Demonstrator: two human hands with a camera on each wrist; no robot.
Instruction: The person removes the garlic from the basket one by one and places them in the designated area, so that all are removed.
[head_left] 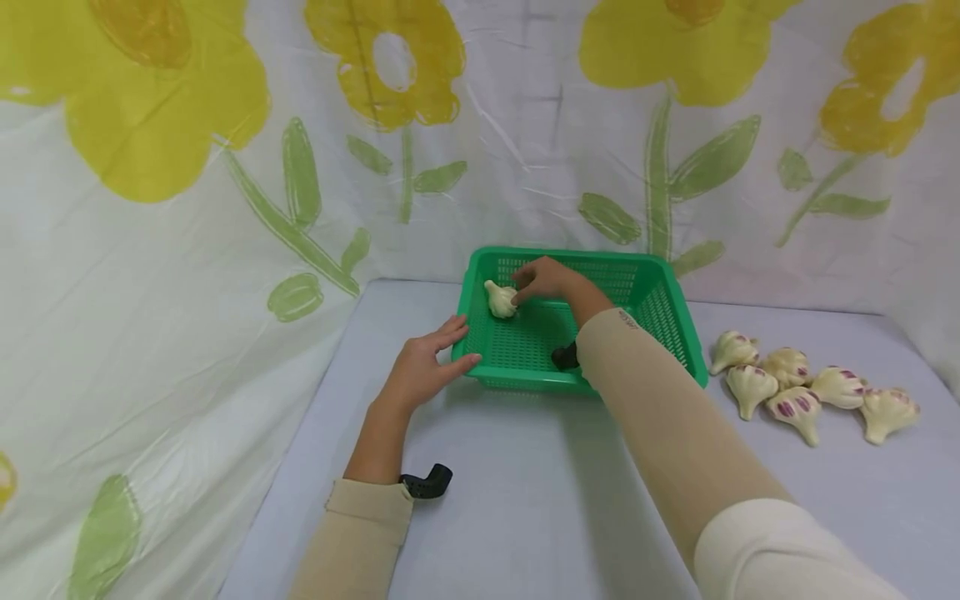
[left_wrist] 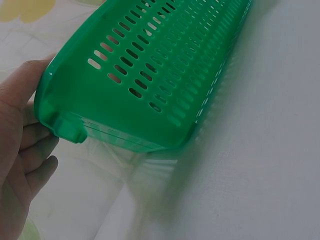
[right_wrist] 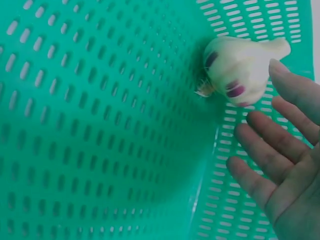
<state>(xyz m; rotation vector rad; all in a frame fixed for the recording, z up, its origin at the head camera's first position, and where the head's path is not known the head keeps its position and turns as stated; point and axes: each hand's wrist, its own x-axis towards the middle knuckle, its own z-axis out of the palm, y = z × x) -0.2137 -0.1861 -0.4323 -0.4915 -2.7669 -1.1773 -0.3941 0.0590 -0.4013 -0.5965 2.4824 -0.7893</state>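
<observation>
In the head view, a garlic bulb (head_left: 501, 300) lies in the left part of a green plastic basket (head_left: 525, 377). My right hand (head_left: 546, 279) is inside the basket, just right of this bulb. The right wrist view shows the bulb (right_wrist: 240, 70), white with purple patches, against the perforated wall; the right hand's fingers (right_wrist: 265, 150) are loosely spread beside it, gripping nothing. At the basket's front left corner, my left hand (head_left: 423, 367) rests against the rim with fairly straight fingers. The left wrist view has its fingertips (left_wrist: 47, 135) at the rim's underside.
Several more garlic bulbs (head_left: 797, 408) lie grouped on the pale table (head_left: 510, 500) to the right of the basket. Behind it hangs a white curtain (head_left: 517, 167) printed with yellow flowers. The right forearm crosses over the basket's front rim.
</observation>
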